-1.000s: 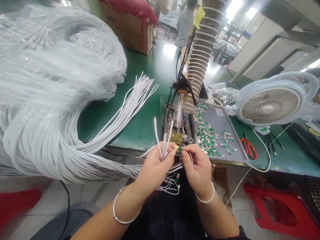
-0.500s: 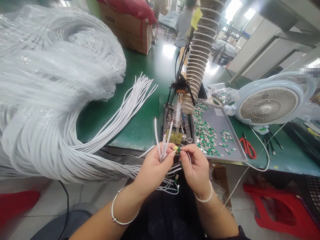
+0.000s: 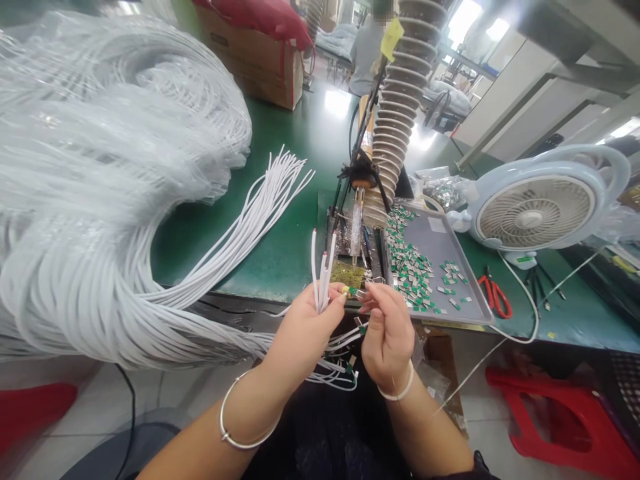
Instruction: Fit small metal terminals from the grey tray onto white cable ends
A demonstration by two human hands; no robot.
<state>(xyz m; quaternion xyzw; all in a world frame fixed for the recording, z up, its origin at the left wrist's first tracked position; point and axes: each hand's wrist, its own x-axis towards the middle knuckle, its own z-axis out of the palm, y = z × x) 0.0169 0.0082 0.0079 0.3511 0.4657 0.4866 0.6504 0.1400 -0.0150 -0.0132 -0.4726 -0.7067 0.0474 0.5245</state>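
My left hand [image 3: 305,337] is closed around several white cables [image 3: 323,287], whose reddish tips point up. Between its thumb and finger shows a yellow bit beside a small USB connector [image 3: 354,292] with a green circuit board. The fingertips of my right hand [image 3: 389,333] pinch the metal end of that connector. Just beyond both hands, a soldering iron [image 3: 357,213] hangs tip down over a yellowish sponge-like pad [image 3: 347,273]. Below the hands hang more cable ends with green connectors [image 3: 351,364] on them.
A grey tray [image 3: 473,283] of loose connectors lies right of the iron, with red-handled pliers [image 3: 495,297] and a fan [image 3: 537,207] beyond. A ribbed hose [image 3: 405,113] comes down behind the iron. Bundled white cables [image 3: 100,233] fill the left side. Someone sits farther back.
My right hand has turned, its fingertips now on the connector's metal end. The thin wire by its thumb no longer shows there. My left hand and its cables have shifted slightly left.
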